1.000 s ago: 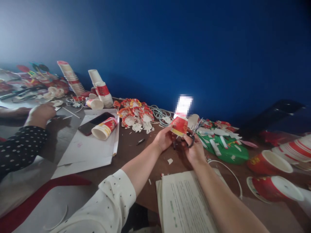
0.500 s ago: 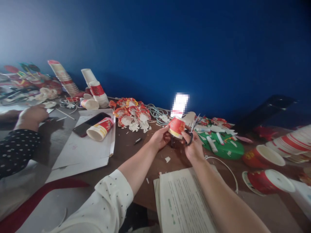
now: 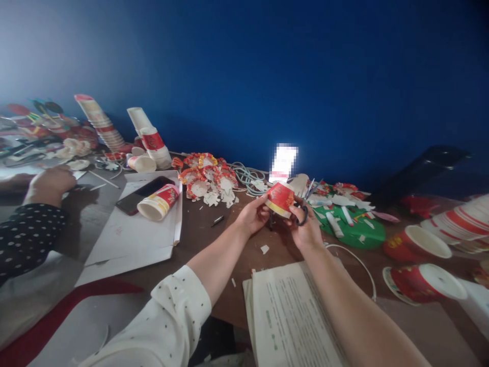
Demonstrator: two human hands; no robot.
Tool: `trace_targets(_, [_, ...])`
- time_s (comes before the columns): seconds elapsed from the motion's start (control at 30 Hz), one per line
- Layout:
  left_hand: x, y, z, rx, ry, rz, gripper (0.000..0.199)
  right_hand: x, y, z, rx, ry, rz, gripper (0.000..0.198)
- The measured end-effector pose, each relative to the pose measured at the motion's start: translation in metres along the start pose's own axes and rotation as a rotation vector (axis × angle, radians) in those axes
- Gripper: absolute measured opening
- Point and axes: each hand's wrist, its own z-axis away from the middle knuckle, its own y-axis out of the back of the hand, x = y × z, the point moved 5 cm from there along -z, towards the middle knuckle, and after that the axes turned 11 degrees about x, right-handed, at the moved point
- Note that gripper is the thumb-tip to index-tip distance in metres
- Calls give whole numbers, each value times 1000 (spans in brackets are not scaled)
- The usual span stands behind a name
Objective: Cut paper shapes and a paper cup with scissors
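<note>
A red paper cup [image 3: 280, 198] with a pale yellow lower band is held up between my two hands. From the left side, my left hand [image 3: 254, 216] is closed on it, fingers along its wall. My right hand [image 3: 306, 227] is closed at the opposite side, thumb and fingers against the cup. Dark-handled scissors [image 3: 303, 215] hang on that same hand, their blades pointing up and away. Behind the cup stands a bright phone screen [image 3: 282, 163], its picture blurred out.
Cut paper-cup pieces [image 3: 208, 178] lie behind left. White cardboard [image 3: 126, 244] carries a phone [image 3: 143, 196] and stacked cups [image 3: 157, 204]. A green sheet [image 3: 353, 232] holds scraps. Printed papers [image 3: 284, 311] lie in front, cups [image 3: 424, 283] at right. Another person's hand [image 3: 53, 183] is at left.
The cup has tilted slightly and shifted a little right in my hands. The scissors have turned slightly with my right hand. My left hand keeps its hold.
</note>
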Motion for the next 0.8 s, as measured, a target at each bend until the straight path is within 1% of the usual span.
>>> trace_targets(0.2, [3,0,0,31,-44,4,10,0,1,1,42,52,72,48])
trace_targets(0.33, [8,1,-2,92,-52,63,6,4,1,4,18,72,173,50])
trace_targets(0.4, [12,3,-3,129,-60,104,5,8,-2,7,-17,45,223,49])
trace_targets(0.53, [20,6,-7,185,-105,195,11,17,-10,18,-118,-63,322,44])
trace_targets(0.67, [26,6,-8,189,-163,269,10,24,-18,30,-231,-172,433,37])
trace_targets(0.73, [27,6,-7,183,-166,276,9,24,-22,35,-288,-189,477,35])
trace_targets(0.8, [26,5,-6,179,-155,267,10,23,-25,38,-315,-189,505,34])
